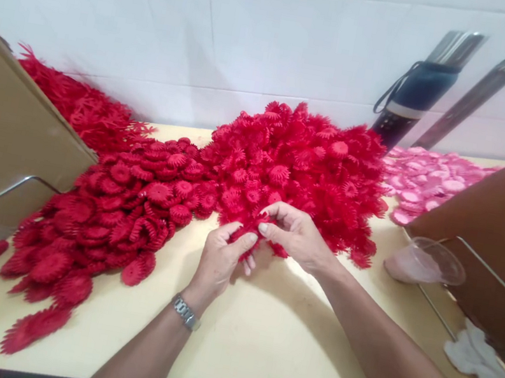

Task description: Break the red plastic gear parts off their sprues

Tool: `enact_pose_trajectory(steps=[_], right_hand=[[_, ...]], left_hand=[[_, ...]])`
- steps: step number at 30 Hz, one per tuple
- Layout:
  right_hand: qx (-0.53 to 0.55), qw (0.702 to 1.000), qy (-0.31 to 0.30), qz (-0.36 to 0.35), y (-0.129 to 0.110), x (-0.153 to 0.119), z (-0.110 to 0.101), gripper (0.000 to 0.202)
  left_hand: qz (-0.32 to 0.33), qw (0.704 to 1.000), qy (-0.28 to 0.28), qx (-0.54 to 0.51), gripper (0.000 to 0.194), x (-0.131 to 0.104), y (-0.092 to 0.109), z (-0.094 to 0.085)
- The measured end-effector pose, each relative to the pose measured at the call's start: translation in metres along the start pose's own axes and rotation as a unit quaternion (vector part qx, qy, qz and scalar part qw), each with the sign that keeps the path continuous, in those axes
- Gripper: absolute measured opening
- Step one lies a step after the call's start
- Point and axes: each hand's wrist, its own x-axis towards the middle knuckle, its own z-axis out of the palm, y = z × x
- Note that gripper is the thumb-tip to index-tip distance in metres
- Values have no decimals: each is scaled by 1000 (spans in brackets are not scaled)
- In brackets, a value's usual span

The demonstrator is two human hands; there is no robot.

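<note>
My left hand, with a metal watch on its wrist, pinches a small red petal piece in front of the central pile. On the same piece, from the right, my right hand closes thumb and forefinger. Both hands are a little above the table, fingertips nearly touching. Behind them rises a large heap of fluffy red flower pieces. A pile of flatter, darker red scalloped discs spreads to the left. The exact shape of the held piece is partly hidden by my fingers.
Cardboard boxes flank the pale table. Thin red cut pieces lie back left, pink discs back right. A dark blue bottle and a metal bar stand near the tiled wall. A plastic cup and white cloth are right.
</note>
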Motion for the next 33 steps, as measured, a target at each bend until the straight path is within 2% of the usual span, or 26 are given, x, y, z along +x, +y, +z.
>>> enact_pose_trajectory(steps=[4, 6, 10, 13, 16, 20, 25, 27, 30, 33], right_hand=[[17, 994, 103, -38, 6, 5, -6, 22], [12, 991, 120, -56, 6, 6, -7, 25], [1, 996, 85, -41, 4, 6, -5, 29], [-28, 996, 82, -33, 4, 4, -4, 31], [-77, 993, 87, -31, 4, 2, -2, 28], [-140, 986, 79, -32, 5, -2, 1, 28], [-211, 974, 68, -47, 10, -6, 3, 27], [-206, 976, 54, -43, 11, -5, 4, 30], [-127, 991, 43, -15, 9, -2, 5, 38], [-42, 998, 25, 30, 7, 1, 6, 29]], left_hand=[[-14, 1000, 13, -18, 18, 0, 2, 0], [-14, 999, 26, -32, 17, 0, 2, 0], [-18, 997, 56, -51, 25, 2, 3, 0], [-23, 995, 67, -63, 11, 2, 5, -1], [-33, 995, 49, -76, 6, 1, 6, -2], [-33, 997, 10, -73, 16, -1, 6, -3], [-29, 998, 40, -46, 25, 0, 2, 2], [-19, 997, 62, -44, 21, 1, 1, 2], [9, 996, 89, -26, 15, 1, 0, 2], [39, 994, 101, 10, 11, 2, -4, 0]])
